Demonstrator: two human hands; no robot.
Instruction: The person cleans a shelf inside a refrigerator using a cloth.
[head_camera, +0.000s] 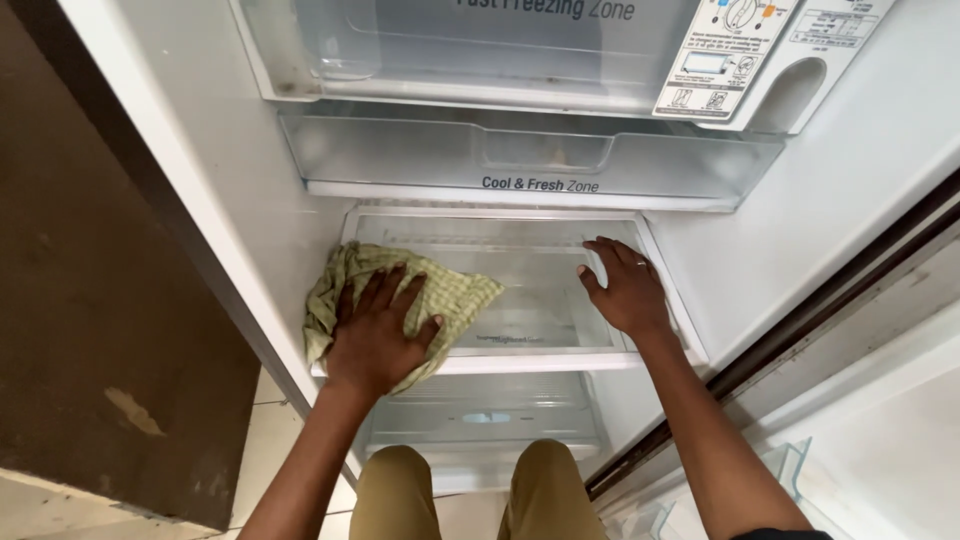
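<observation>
Nearest the camera, at six o'clock in the view, the person's knees in tan trousers (470, 490) show between the two forearms, bent before the open refrigerator. Just above them, the left hand (378, 335) lies flat with its fingers spread on a green checked cloth (440, 298), pressing it down onto the glass shelf (530, 300); it does not pinch the cloth but covers it with the palm. The cloth sits at the shelf's nine o'clock side, bunched against the left inner wall, with one corner hanging over the white front rim. Its long axis appears to run from about eight o'clock to two o'clock, the pointed free corner aimed toward two o'clock and the shelf's middle. The right hand (625, 290) rests empty at three o'clock on the shelf, fingers apart and lightly curled, pointing toward twelve o'clock, well apart from the cloth. A clear chiller tray (530, 160) spans the twelve o'clock side above, and a lower clear drawer (485, 415) shows beneath the shelf. To wipe well, the judgement is that the palm should keep even pressure, the cloth should be flattened so more of it meets the glass, and the right hand should steady the shelf so it cannot tip or slide.
</observation>
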